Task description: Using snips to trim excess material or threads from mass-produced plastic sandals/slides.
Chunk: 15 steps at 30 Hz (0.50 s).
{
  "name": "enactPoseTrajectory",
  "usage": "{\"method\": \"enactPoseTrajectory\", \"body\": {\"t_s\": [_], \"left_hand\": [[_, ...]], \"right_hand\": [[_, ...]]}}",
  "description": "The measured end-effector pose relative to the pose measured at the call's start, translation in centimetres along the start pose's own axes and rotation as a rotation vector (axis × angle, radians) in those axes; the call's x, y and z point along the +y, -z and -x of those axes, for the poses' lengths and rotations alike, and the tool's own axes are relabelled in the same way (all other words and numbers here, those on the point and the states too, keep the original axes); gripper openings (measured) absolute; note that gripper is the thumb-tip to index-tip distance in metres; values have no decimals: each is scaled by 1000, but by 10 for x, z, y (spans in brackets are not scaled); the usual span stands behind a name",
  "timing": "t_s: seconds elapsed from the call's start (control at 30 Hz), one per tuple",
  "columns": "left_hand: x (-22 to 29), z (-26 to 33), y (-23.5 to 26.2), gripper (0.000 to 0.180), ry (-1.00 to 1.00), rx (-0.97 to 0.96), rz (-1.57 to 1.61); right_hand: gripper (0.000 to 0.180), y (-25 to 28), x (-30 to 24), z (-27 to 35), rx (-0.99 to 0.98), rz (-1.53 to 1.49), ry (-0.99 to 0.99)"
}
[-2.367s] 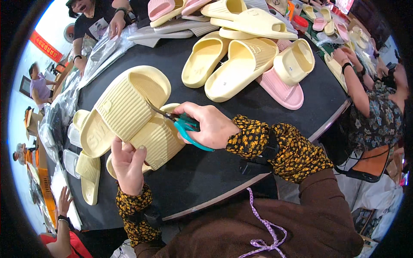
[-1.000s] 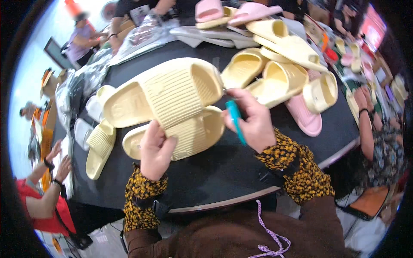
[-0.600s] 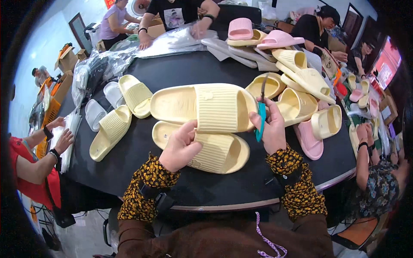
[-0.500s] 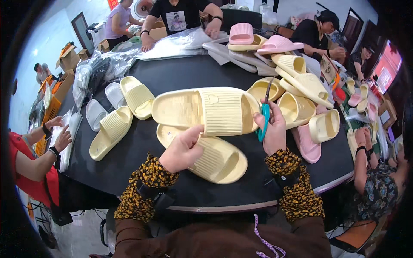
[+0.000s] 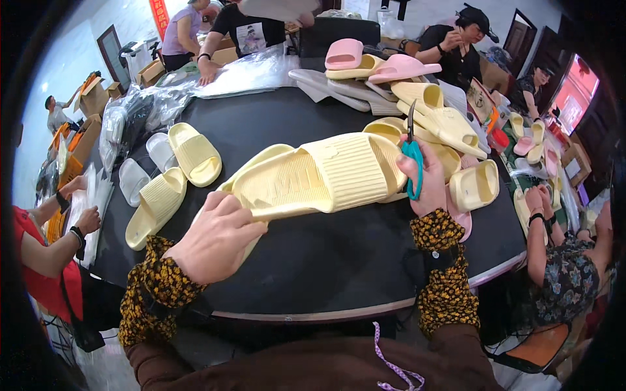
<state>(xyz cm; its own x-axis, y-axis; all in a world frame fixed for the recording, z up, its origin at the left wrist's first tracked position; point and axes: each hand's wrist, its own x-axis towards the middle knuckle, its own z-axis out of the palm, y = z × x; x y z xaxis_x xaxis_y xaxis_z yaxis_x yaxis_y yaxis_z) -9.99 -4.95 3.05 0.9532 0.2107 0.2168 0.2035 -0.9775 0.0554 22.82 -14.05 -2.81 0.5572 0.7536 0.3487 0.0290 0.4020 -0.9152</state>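
I hold a pale yellow slide slipper (image 5: 349,173) above the black table, its ribbed strap facing up and to the right. A second yellow slipper (image 5: 266,155) shows as a rim behind it, mostly hidden. At the left end, my left hand (image 5: 218,236) is closed round the slippers' edge, thumb underneath out of sight. My right hand (image 5: 427,182) grips the strap end and also keeps teal-handled scissors (image 5: 412,166) between its fingers, dark blades pointing up. Left of these lies a pair of yellow slippers (image 5: 194,155) beside two pale grey-white ones (image 5: 134,181).
A heap of yellow and pink slippers (image 5: 450,127) covers the table's right side. Clear plastic bags (image 5: 251,72) lie along the far edge, with more bags (image 5: 98,199) at the left. Several people work around the black table (image 5: 313,267).
My left hand has moved left and taken hold of the slippers' end. The lower slipper has gone from in front to behind the upper one, which now tilts.
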Motion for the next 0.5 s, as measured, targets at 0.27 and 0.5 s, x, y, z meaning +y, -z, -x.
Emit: {"method": "enactPoseTrajectory", "body": {"t_s": [0.27,0.5], "left_hand": [[-8,17,-26,30,-55,27,-24],[-26,44,-45,101,507,-170,185]], "right_hand": [[42,8,7,-4,-106,63,-25],[45,27,5,-6,-228,324,-203]]}}
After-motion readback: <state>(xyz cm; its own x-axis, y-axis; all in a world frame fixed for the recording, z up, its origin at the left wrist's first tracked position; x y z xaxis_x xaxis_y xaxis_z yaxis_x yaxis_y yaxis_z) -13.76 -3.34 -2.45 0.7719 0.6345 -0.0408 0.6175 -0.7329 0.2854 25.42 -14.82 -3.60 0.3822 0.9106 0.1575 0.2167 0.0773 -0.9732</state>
